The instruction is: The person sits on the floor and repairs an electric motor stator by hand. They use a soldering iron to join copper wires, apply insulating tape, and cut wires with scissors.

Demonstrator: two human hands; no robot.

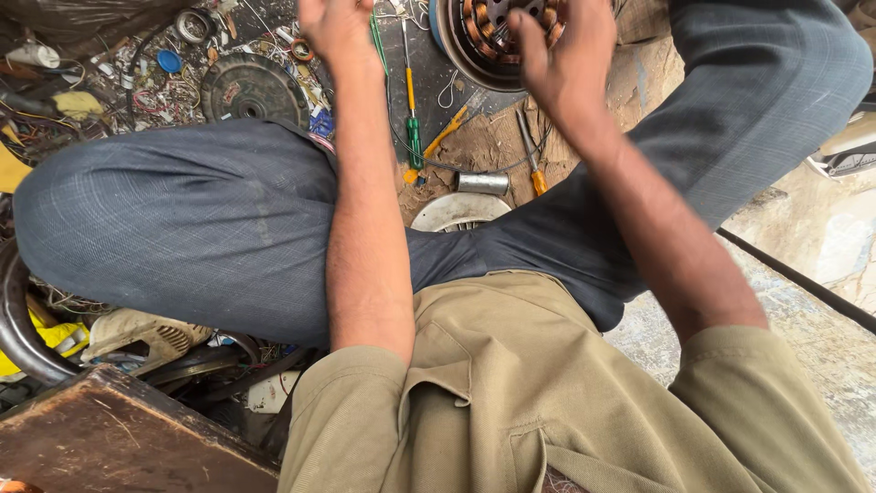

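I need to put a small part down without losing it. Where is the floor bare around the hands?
Bare floor shows right of the right knee, beside the dark strip. A small brown patch lies between the metal cylinder and the motor stator. Crowded: screwdrivers under the hands, wire clutter around the round cover.

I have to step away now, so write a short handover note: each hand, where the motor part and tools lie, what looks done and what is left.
Left hand: raised at the top edge, nothing visibly held; fingers cut off by the frame.
Right hand: fingers spread over the round motor stator, nothing gripped.
The stator sits on the floor ahead, copper windings showing.
Between the knees: green-handled screwdriver, orange-handled screwdriver, small metal cylinder, white round cover.
Dark round disc lies off to the left.
Done: the stator lies open.
Left: cannot tell from this view; no tool is in hand.
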